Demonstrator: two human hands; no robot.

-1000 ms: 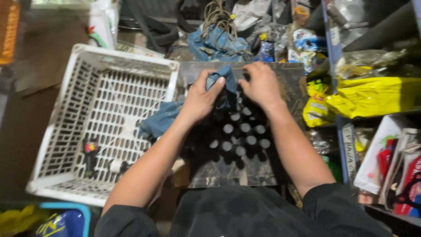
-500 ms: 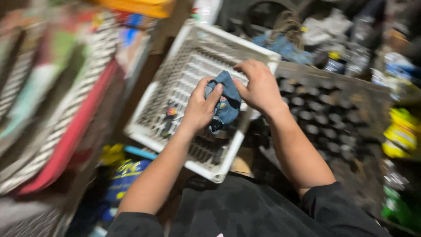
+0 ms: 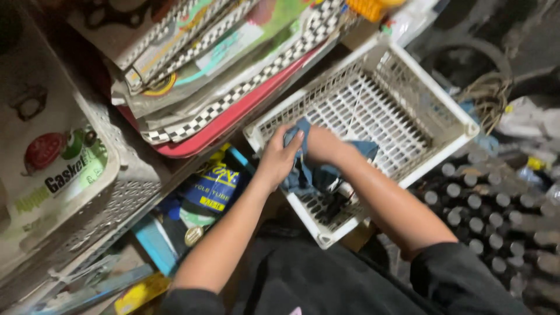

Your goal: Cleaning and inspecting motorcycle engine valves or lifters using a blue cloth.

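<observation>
A crumpled blue cloth (image 3: 315,175) is being gripped by both the left hand (image 3: 279,158) and the right hand (image 3: 324,146), closed on it, and pressed against the near inside corner of the white slatted basket (image 3: 408,87), whose far part is not yet being touched.

head cam | looks steeply down | close above white basket (image 3: 373,116)

1. The cloth (image 3: 318,175) in both hands was dusty blue.
2. The slotted basket (image 3: 408,76) was off-white.
3. The tray (image 3: 233,116) edge beside the basket was red.
4. The packets (image 3: 233,46) above the tray carried black-and-white checks.
5. The sleeves (image 3: 461,280) were black.
</observation>
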